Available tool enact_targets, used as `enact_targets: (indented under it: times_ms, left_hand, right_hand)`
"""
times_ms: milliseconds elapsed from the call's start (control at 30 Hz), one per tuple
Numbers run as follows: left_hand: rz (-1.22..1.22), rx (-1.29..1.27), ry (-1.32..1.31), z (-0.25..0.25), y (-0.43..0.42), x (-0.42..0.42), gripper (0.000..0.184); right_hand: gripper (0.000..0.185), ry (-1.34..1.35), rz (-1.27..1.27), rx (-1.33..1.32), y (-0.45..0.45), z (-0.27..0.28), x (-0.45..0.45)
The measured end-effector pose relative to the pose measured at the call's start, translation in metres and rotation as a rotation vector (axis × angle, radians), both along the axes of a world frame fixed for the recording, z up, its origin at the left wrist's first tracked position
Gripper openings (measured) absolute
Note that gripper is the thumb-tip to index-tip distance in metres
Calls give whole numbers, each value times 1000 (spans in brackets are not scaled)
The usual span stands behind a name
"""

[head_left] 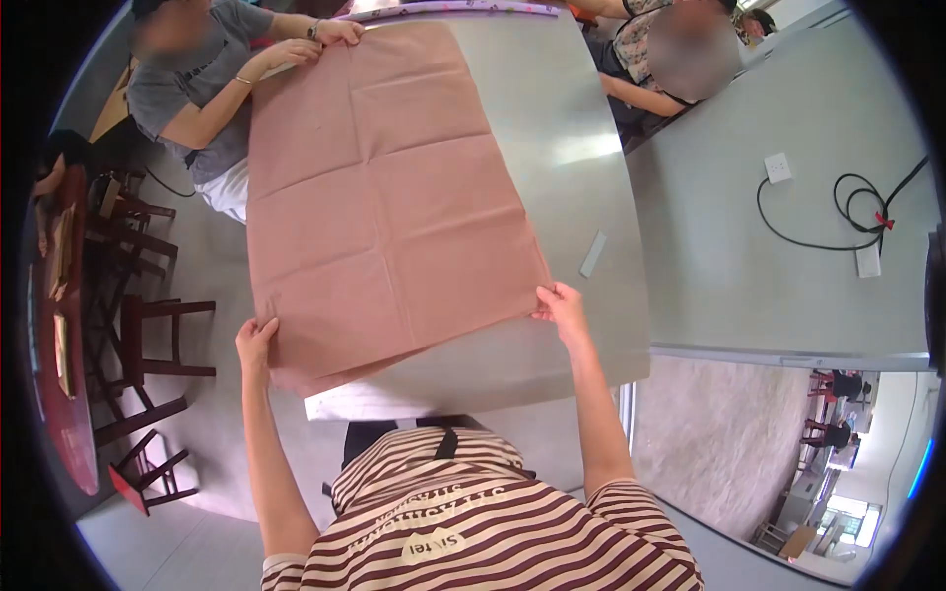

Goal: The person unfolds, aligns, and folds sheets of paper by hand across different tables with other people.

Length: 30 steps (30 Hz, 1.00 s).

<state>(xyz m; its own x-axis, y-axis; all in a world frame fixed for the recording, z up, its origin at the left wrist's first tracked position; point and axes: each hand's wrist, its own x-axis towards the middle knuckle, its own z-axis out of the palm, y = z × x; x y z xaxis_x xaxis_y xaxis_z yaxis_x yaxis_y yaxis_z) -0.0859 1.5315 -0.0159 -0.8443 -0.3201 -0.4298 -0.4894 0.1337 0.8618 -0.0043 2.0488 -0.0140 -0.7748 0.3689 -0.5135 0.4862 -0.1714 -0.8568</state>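
Note:
A large brownish-pink cloth [434,217] with crossing fold creases is spread over a pale, shiny table [542,98]. My left hand [257,342] pinches its near left corner, which hangs past the table's left edge. At the near right corner, my right hand [560,303] grips the cloth between thumb and fingers. The near edge shows two layers, slightly offset. On the far left side, another person's hands [313,44] rest at the far edge of the cloth.
A flat pale strip [593,253] lies on the table, right of the cloth. Another person [650,59] sits at the far right. Dark red stools [148,473] stand on the left floor. A black cable [818,241] runs along the grey panel on the right.

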Motion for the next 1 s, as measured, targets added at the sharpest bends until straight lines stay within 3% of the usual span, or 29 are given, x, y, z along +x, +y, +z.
enact_targets:
  times_ms: [133,267,333,400,433,500,567,600,667,767,867,933,1000]
  left_hand:
    - [-36,18,11,-31,-12,8,36]
    - [-69,2,25,-31,3,20,53]
    - [-145,-35,65,-48,-5,18,54]
    - [-192,-75,42,-27,6,23,47]
    - [-170,-81,39,-20,6,29,47]
    - [-153,126,3,-14,4,45,37]
    - [-127,169,-6,-24,-6,69,33]
    - [-129,215,-10,-27,-9,82,29]
    - [-78,241,6,-28,-11,106,24]
    - [-25,183,55,-30,-5,138,23]
    - [-34,129,81,-31,8,155,24]
    - [5,198,96,-41,11,163,27]
    - [-37,8,199,-46,22,166,33]
  right_hand:
    - [13,26,-46,1,4,-14,16]
    - [18,6,-9,395,9,-14,29]
    - [20,5,5,484,12,-16,35]
    - [20,76,-101,457,9,-19,44]
    - [21,55,-125,595,15,-25,49]
    - [23,39,-119,735,4,-23,58]
    - [25,97,18,1696,-29,17,61]
    - [25,116,36,1693,-54,28,58]
    - [23,370,270,1062,-122,47,51]
    - [21,661,702,936,-220,42,38]
    - [27,789,946,844,-291,27,30]
    - [30,866,1013,863,-316,15,25]
    - [30,905,1017,912,-325,3,19]
